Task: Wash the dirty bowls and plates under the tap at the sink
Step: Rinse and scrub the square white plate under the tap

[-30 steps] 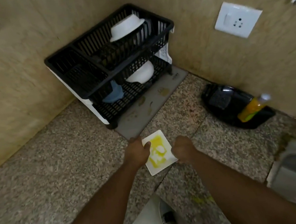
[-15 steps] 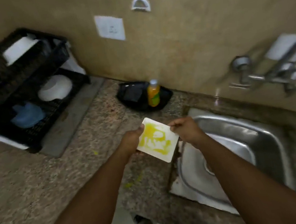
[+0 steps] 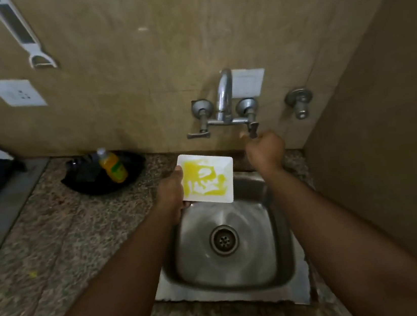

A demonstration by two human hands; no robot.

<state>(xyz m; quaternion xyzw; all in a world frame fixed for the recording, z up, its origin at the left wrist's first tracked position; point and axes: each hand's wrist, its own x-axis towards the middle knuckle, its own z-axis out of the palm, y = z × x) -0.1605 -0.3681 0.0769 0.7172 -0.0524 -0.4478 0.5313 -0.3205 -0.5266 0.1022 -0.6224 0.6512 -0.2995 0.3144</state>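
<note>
**Stained plate held at the sink's back edge, other hand at the tap handle**

The left hand (image 3: pixel 170 189) grips a white square plate (image 3: pixel 207 178) by its left edge, thumb on the top face and the fingers hidden beneath it. The plate is smeared with yellow residue and is held roughly level over the rear-left rim of the steel sink (image 3: pixel 228 237), just below and left of the tap (image 3: pixel 224 97). The right hand (image 3: pixel 264 150) is raised well apart from the plate, to its right, with fingers curled at the tap's right handle (image 3: pixel 252 127); whether they actually clasp the lever cannot be told, since the hand covers the contact. No water stream is visible from the spout. On the granite counter (image 3: pixel 62 243) to the left, a black tray (image 3: pixel 104 177) carries an orange bottle (image 3: pixel 113 166), near the plate's left side but not touching it
</note>
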